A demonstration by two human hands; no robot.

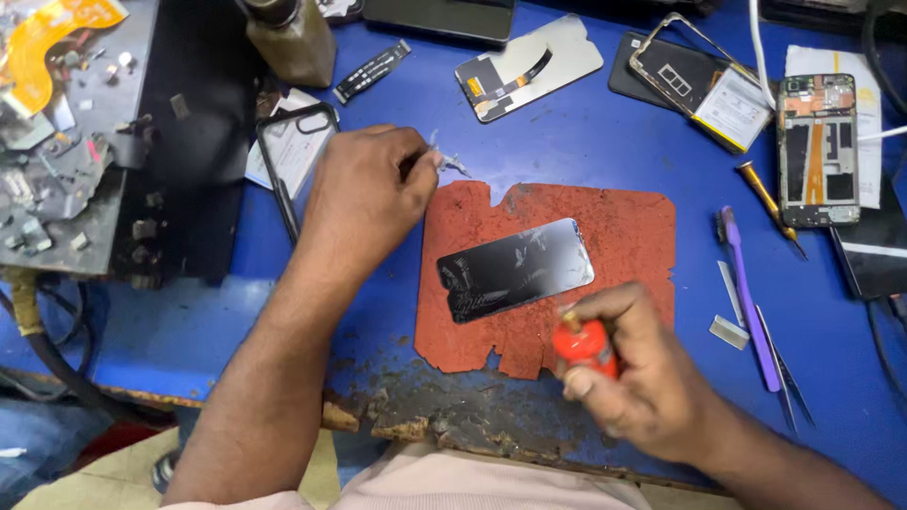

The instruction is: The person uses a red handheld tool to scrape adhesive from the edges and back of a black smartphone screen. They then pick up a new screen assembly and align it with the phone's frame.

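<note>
Though worn at its edge, cluttered blue workbench [586, 142].

Two bare forearms, no sleeves, watch or rings visible. Left hand [364, 194] and right hand [628, 373] ungloved. Pale pink garment [453, 486] at bottom edge, blue trouser leg [42, 444] lower left.

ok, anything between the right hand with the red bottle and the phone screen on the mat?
Nothing visible. The right hand holds the small red bottle just off the near right corner of the black screen, with only bare red mat between them. The left hand pinches something small, too small to tell, beyond the mat's far left corner.
</note>
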